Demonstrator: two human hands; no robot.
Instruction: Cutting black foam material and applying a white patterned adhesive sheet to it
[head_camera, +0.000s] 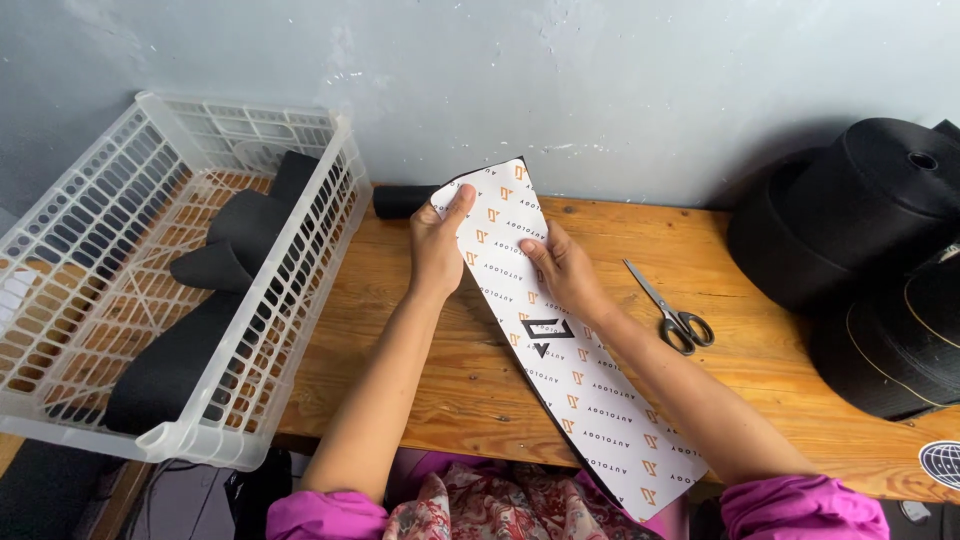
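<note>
Printed white sheet lies slantwise on the wooden desk — both hands grip its far end, left hand at the edge, right hand pressing on top; scissors lie nearby.

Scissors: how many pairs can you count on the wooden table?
1. The scissors lie on the wooden table, right of the right hand; more may be hidden.

2 hands hold a long white printed sheet on the wooden table: the left hand and the right hand. Scissors lie near, and a white basket holds black rolls
</note>
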